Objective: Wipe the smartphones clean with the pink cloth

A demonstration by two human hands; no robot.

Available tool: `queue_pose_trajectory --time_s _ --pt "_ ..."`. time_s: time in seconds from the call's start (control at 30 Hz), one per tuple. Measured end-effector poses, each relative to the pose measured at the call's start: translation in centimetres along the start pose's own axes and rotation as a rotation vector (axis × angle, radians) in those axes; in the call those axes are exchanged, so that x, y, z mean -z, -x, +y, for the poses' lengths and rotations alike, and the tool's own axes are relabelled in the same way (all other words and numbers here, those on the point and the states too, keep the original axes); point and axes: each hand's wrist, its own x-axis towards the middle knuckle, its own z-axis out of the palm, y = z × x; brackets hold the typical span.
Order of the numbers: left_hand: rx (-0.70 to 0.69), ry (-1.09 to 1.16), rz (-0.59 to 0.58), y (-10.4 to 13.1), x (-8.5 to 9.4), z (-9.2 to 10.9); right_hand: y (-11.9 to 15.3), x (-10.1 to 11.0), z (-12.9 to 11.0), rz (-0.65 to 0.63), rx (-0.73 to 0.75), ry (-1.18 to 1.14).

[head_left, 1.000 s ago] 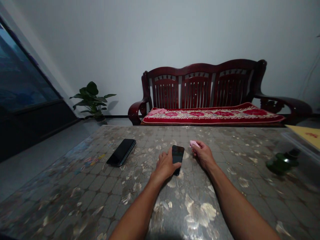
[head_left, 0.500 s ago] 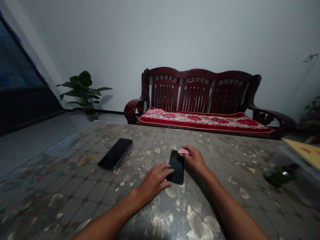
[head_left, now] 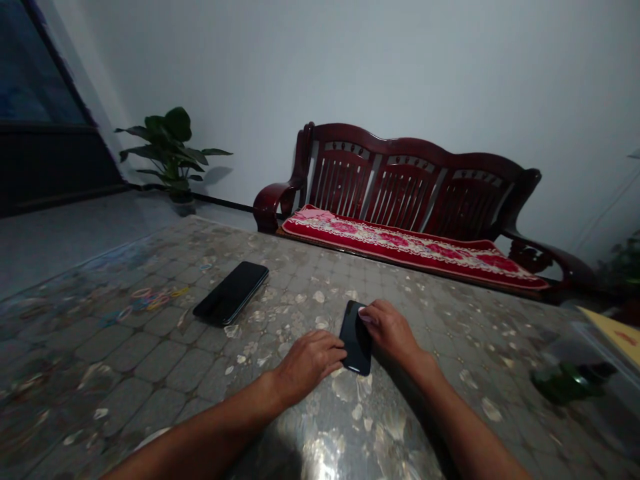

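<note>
A black smartphone (head_left: 356,350) lies face up on the patterned tablecloth, between my two hands. My left hand (head_left: 313,357) holds it at its left edge, the bent fingers close together with their tips on the phone. Pinched in my right hand (head_left: 393,327) is a small pale pink cloth (head_left: 366,316), pressed on the upper right part of the screen. Most of the cloth is hidden under the fingers. Farther left lies a larger black phone (head_left: 231,293), apart from both hands.
Several coloured rubber bands (head_left: 155,298) lie at the left on the tablecloth (head_left: 165,373). At the right are a green glass bottle (head_left: 567,383) and a clear plastic box (head_left: 610,413) with a yellow sheet (head_left: 615,333). Behind stand a wooden bench (head_left: 400,193) and a potted plant (head_left: 173,157).
My right hand has moved the cloth slightly down onto the screen. My left fingers have drawn back from across the phone to its left edge. The view has tilted a little.
</note>
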Motion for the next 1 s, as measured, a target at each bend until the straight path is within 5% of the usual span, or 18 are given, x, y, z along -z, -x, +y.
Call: queue_pose_trajectory --time_s 0.43,1.0 --pt "-0.117 -0.055 0.14 0.0 -1.2 -0.5 -0.1 0.2 -0.1 -0.056 0.059 -0.097" --pt "-0.133 -0.107 0.091 0.0 -1.5 -0.5 -1.7 -0.5 -0.5 -0.043 0.083 0.029"
